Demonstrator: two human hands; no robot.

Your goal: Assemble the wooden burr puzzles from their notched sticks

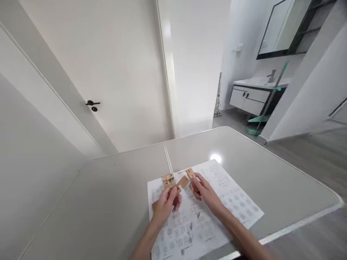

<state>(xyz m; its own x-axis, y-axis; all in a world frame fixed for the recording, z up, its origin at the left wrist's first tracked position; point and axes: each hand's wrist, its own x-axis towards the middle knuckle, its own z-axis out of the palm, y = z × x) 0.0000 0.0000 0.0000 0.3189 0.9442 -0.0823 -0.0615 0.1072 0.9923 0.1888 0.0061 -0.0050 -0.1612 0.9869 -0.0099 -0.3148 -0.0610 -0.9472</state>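
a right hand (202, 188) is closing its thumb and fingers around a wooden block (190, 172), hiding the lower end; the block is slanting, long axis running from the upper left, where a dark mark is showing, down into the grip. a left hand (168, 203) is curling, thumb and fingers pinched together, around a wooden strip (183, 181) whose near end is disappearing under the fingers; its far end is pointing up and right, toward the block. both pieces are hovering over or lying near a printed sheet (222, 196), and exact contact is hard to tell. a notched wooden piece (168, 179) is sitting just beyond the left hand, and another scrap of wood (154, 206) is peeking out, mostly covered. the sheet's print is blurring, its bottom is running out of view, and a grey table (116, 195) is lying beneath.
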